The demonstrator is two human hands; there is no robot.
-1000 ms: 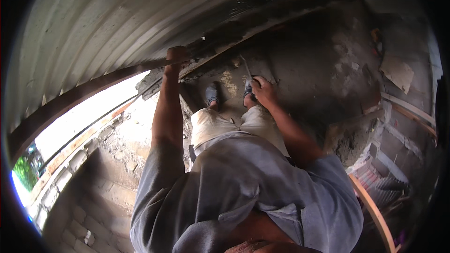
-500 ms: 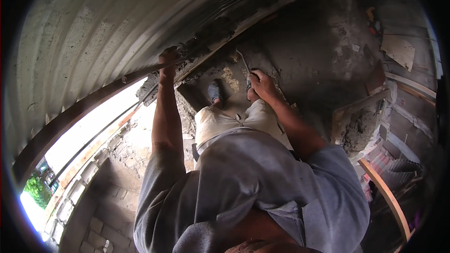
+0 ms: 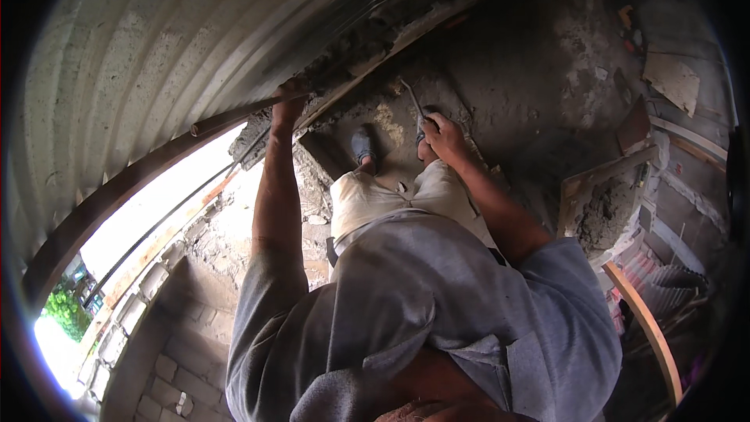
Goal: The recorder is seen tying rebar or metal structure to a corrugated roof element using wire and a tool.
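My left hand (image 3: 290,103) is raised at the far wall, closed around a dark wooden stick (image 3: 234,118) that points left under the corrugated sheet. Its fingers are partly lost in shadow near the mortar-covered wall top. Lower and to the right, my right hand (image 3: 444,139) is closed on a thin metal rod (image 3: 411,95) with a bent tip, which points up and away. What part of the rod lies inside the fist is hidden. Both my feet, in grey shoes (image 3: 362,145), are on the dirty surface just beyond my knees.
Corrugated sheeting (image 3: 141,62) slopes overhead at the left, with a beam (image 3: 101,211) along its edge above a bright opening. At the right stands a wooden trough (image 3: 605,207) of mortar. A curved-looking wooden plank (image 3: 642,328) is nearer. Brickwork (image 3: 176,387) shows at lower left.
The wooden stick in my left hand has shifted slightly left and up. My right hand and its rod have moved a little right in the picture, as the whole view has shifted slightly.
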